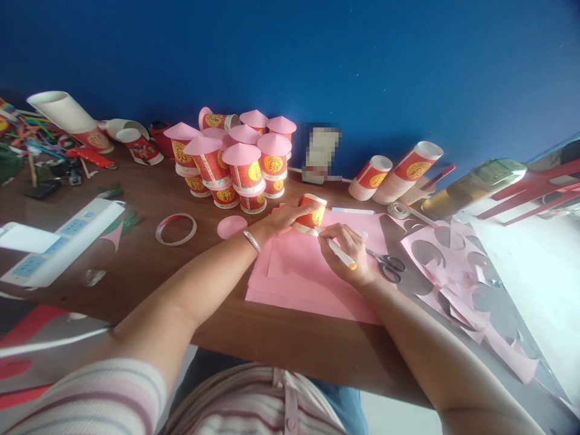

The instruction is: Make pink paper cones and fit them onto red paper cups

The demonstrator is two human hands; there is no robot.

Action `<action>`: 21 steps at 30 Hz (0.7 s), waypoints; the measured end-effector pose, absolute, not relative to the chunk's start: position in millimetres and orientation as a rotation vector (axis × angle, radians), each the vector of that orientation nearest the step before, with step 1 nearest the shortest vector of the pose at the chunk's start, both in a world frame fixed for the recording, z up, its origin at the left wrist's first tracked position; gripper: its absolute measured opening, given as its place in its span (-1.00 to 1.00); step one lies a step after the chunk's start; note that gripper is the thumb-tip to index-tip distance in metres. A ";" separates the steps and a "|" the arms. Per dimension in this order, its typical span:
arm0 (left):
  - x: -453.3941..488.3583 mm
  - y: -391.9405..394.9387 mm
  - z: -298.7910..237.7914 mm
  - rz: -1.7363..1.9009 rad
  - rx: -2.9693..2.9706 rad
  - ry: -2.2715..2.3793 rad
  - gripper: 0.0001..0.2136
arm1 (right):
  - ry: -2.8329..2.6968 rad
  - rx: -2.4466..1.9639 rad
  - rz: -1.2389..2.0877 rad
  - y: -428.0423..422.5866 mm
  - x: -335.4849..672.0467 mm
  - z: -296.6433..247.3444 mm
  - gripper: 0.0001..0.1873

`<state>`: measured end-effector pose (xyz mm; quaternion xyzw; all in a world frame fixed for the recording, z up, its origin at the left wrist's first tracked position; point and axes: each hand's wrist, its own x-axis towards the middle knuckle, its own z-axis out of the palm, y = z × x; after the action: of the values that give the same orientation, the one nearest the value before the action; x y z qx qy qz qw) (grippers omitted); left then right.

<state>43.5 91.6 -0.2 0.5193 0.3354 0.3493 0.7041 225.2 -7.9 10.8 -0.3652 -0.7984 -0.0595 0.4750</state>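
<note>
Currently our left hand (283, 219) wraps the red paper cup (312, 217) standing on the pink paper sheets (299, 275), and our right hand (351, 254) pinches a white pen (341, 254) beside its base; the cup looks light, thin-walled and crushable, so grip the sidewall gently.
</note>
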 end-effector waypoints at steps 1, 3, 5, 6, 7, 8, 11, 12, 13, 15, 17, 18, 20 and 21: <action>43.2 91.7 -0.6 0.777 1.158 0.759 -0.49 | -1.953 -0.894 -0.146 -7.9 225.3 10.9 -0.78; 43.0 91.6 -0.9 0.773 1.157 0.773 -0.50 | -1.959 -0.894 -0.144 -8.0 225.6 10.8 -0.79; 43.1 91.2 -0.5 0.768 1.154 0.760 -0.50 | -1.965 -0.895 -0.139 -8.1 225.8 10.5 -0.79; 43.2 91.0 -0.2 0.770 1.153 0.752 -0.51 | -1.967 -0.895 -0.136 -8.2 225.9 10.2 -0.80; 43.2 90.8 0.2 0.774 1.154 0.748 -0.51 | -1.967 -0.896 -0.132 -8.3 226.0 10.0 -0.80; 43.2 90.6 0.5 0.777 1.155 0.750 -0.51 | -1.965 -0.899 -0.128 -8.4 226.1 9.7 -0.80; 42.9 90.5 0.8 0.780 1.166 0.784 -0.50 | -1.968 -0.908 -0.118 -8.6 226.0 9.5 -0.80; 42.8 90.6 0.7 0.779 1.171 0.790 -0.50 | -1.971 -0.909 -0.117 -8.6 225.9 9.6 -0.80; 42.7 90.8 0.4 0.778 1.174 0.788 -0.50 | -1.972 -0.908 -0.117 -8.5 225.8 9.8 -0.80; 42.7 91.3 -0.8 0.781 1.185 0.769 -0.52 | -1.973 -0.901 -0.117 -8.4 225.4 10.5 -0.80; 42.8 92.2 -2.8 0.790 1.198 0.753 -0.54 | -1.973 -0.897 -0.113 -8.4 225.0 11.2 -0.80; 42.8 92.7 -4.0 0.798 1.201 0.750 -0.55 | -1.973 -0.899 -0.112 -8.5 224.9 11.4 -0.79; 42.8 93.8 -6.9 0.811 1.195 0.742 -0.57 | -1.976 -0.903 -0.110 -8.6 224.9 11.5 -0.79; 42.9 94.5 -8.3 0.817 1.183 0.730 -0.57 | -1.978 -0.903 -0.109 -8.7 225.0 11.4 -0.79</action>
<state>42.9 94.5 -8.3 0.5296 0.3266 0.3656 0.6923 225.0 -8.7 11.4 -0.3676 -0.8050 -0.0444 0.4636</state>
